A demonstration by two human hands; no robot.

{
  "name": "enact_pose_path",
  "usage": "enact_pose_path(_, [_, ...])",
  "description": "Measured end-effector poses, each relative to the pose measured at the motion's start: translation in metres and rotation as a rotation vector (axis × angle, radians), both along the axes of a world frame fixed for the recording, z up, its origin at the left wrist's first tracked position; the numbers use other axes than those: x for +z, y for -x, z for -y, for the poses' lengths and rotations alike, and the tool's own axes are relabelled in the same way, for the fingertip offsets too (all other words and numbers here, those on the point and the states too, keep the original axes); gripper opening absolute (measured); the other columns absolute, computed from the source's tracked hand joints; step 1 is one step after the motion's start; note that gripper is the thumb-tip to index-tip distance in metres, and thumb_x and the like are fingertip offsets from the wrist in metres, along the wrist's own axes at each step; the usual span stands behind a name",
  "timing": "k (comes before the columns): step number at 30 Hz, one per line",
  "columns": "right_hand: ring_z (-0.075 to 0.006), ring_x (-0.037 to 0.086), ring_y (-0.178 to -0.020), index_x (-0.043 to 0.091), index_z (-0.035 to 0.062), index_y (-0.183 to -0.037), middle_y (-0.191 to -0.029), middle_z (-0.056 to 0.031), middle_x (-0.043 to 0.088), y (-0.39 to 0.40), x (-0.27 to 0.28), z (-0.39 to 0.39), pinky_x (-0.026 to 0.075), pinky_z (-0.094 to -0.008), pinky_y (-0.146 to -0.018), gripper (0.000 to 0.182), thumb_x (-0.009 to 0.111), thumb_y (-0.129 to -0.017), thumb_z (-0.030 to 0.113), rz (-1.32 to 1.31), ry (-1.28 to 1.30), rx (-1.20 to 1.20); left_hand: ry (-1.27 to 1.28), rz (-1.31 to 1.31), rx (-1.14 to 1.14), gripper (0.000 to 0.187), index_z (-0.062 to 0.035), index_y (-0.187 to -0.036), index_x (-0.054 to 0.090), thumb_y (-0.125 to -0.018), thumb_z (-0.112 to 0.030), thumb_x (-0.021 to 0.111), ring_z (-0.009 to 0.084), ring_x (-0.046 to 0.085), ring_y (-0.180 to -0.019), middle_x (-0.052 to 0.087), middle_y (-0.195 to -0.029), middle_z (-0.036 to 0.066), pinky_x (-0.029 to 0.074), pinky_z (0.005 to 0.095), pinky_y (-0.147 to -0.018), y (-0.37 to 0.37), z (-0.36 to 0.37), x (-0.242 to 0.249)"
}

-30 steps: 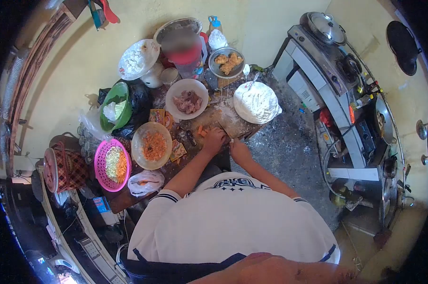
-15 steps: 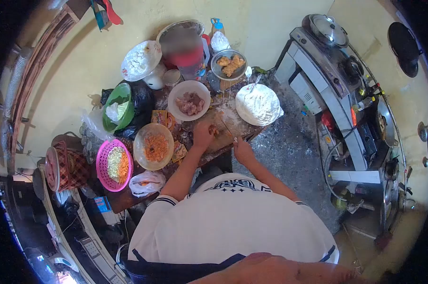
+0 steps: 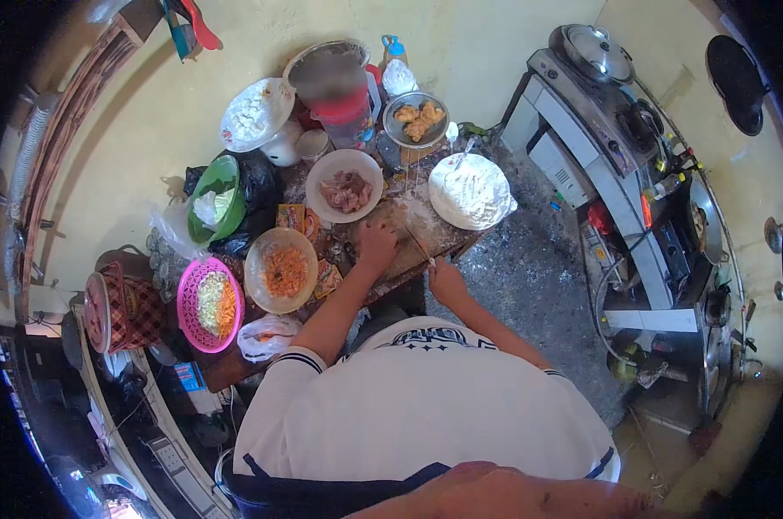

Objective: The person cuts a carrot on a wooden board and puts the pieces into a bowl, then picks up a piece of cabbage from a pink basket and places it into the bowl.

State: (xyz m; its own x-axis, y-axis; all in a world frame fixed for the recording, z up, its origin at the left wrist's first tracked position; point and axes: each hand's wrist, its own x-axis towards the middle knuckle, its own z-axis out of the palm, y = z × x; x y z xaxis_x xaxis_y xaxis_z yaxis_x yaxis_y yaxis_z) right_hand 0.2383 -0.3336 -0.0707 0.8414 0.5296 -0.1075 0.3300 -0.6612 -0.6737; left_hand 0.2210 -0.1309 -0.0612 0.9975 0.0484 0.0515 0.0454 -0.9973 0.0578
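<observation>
A wooden chopping board (image 3: 409,257) lies at the table's front edge. My left hand (image 3: 377,244) rests on its left part, fingers spread, with nothing plainly held. My right hand (image 3: 444,278) is closed round the handle of a knife (image 3: 420,246), whose blade points up and left over the board. Just beyond my left hand stands a white bowl of raw meat pieces (image 3: 346,189). To the right, a large bowl of white flour (image 3: 471,192) sits near the table edge. Left of my forearm is a bowl of orange shreds (image 3: 283,272).
A pink basket (image 3: 184,304) holds pale and orange shredded vegetables. Behind are a metal strainer with fried pieces (image 3: 416,119), a white plate (image 3: 232,121) and a green bowl (image 3: 229,167). A stove counter (image 3: 590,156) with a lidded pan (image 3: 597,54) stands right.
My left hand has shifted slightly and its fingers have spread on the board. The reddish-brown piece at its fingertips no longer shows. My right hand keeps the knife, slightly lower.
</observation>
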Motion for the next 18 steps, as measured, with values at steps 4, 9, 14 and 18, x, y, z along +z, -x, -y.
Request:
enact_pose_path(4, [-0.046,0.057,-0.071,0.047,-0.0018,-0.091,-0.073,-0.0284,0.058,0.005,0.018,0.003,0.044,-0.0544,-0.064,0.021,0.045,-0.089,0.019,-0.004,0.034,0.069,-0.055,-0.009,-0.076,0.013,-0.0133,-0.082,0.065,-0.074,-0.014,0.055,0.022,0.056,-0.095,0.064,-0.081,0.004,0.031,0.0523,-0.09,-0.005,-0.002,-0.012])
enact_pose_path(9, [-0.0462,0.057,-0.068,0.048,-0.0019,-0.093,-0.071,-0.0287,0.058,0.007,0.009,0.004,0.045,-0.0551,-0.062,0.023,0.045,-0.089,0.02,0.025,0.039,0.037,-0.073,0.088,-0.128,0.014,-0.014,-0.081,0.063,-0.078,-0.011,0.05,0.0217,0.06,-0.088,0.064,-0.082,0.003,0.032,0.051,-0.089,-0.007,-0.002,-0.018])
enact_pose_path(14, [-0.0462,0.058,-0.073,0.048,-0.0019,-0.093,-0.075,-0.0294,0.058,0.003,0.008,0.006,0.045,-0.0549,-0.065,0.023,0.044,-0.09,0.02,-0.074,0.044,0.017,-0.113,-0.05,-0.196,0.012,-0.0123,-0.086,0.061,-0.076,-0.011,0.054,0.0237,0.06,-0.089,0.063,-0.084,0.007,0.037,0.0497,-0.087,-0.009,0.0,-0.004])
enact_pose_path(18, [-0.0465,0.058,-0.074,0.048,-0.0016,-0.094,-0.077,-0.0293,0.059,0.004,0.018,0.004,0.046,-0.0548,-0.065,0.024,0.043,-0.09,0.022,-0.112,0.11,-0.011,0.324,-0.052,-0.177,0.013,-0.0078,-0.088,0.06,-0.075,-0.012,0.057,0.0278,0.061,-0.087,0.063,-0.084,0.01,0.044,0.0447,-0.079,-0.011,0.009,-0.019])
